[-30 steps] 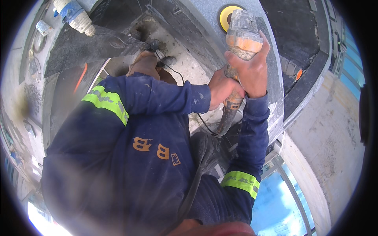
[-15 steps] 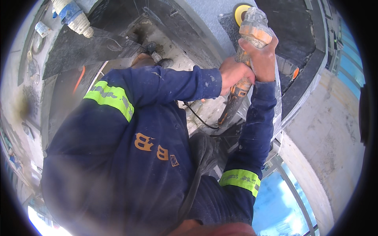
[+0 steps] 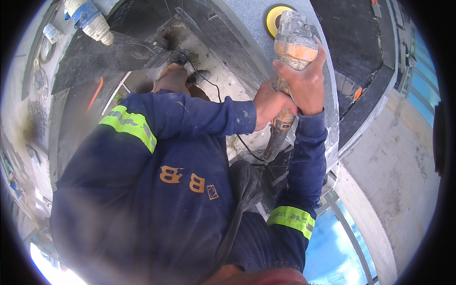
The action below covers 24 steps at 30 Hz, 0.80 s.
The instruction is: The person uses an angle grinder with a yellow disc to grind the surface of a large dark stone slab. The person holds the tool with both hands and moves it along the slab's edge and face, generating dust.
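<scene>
A dusty orange and grey angle grinder [image 3: 297, 45] with a round yellow-faced disc [image 3: 274, 20] is held in both my hands. The disc meets the light grey speckled stone slab [image 3: 249, 23] near the top of the view; whether it presses flat on it I cannot tell. My right hand [image 3: 306, 85] is wrapped round the body just behind the gear head. Lower down, my left hand [image 3: 274, 105] grips the narrower body, its fingers partly hidden. A black power cord [image 3: 248, 148] runs from the grinder's rear end to the left.
A dusty blue and white cable connector [image 3: 88, 21] hangs at upper left. Dark stone panels [image 3: 351, 45] lie beyond the slab's right edge, with an orange-ended tool [image 3: 354, 90] among them. A pale curved ledge [image 3: 389, 175] runs down the right side. My boot [image 3: 178, 59] stands on the dusty floor.
Both hands and the angle grinder have shifted left and a little toward me, the disc moving with them over the slab. More of the cord and my leg now shows.
</scene>
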Tool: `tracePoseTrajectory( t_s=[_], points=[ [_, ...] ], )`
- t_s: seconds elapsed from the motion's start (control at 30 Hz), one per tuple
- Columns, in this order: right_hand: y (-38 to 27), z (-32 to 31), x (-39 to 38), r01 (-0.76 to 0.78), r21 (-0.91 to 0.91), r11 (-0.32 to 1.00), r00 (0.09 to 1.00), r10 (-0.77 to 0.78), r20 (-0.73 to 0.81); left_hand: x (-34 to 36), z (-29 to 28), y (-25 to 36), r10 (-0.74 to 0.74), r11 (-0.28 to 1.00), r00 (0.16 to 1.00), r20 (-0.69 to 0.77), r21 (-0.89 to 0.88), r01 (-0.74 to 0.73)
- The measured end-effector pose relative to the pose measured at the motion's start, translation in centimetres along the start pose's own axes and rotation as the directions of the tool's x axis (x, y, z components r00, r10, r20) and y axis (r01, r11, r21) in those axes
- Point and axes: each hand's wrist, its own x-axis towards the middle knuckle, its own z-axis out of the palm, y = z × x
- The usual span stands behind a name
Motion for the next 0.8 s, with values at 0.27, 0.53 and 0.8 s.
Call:
tracePoseTrajectory(
  t_s=[0.27,0.53,0.8],
  points=[
    [0.55,0.07,0.39,-0.007,-0.034,0.999,0.996,0.004,-0.084,0.44,-0.40,-0.02,-0.090,0.994,0.994,0.067,-0.061,0.094],
    [0.49,-0.11,0.18,-0.138,0.125,0.983,0.978,0.154,-0.137,0.18,-0.08,-0.09,-0.180,0.984,0.983,0.034,0.005,0.179],
    [0.72,-0.03,-0.23,-0.028,-0.006,1.000,0.998,0.028,-0.063,-0.35,0.18,-0.54,-0.116,0.993,0.993,-0.011,-0.034,0.115]
  ],
)
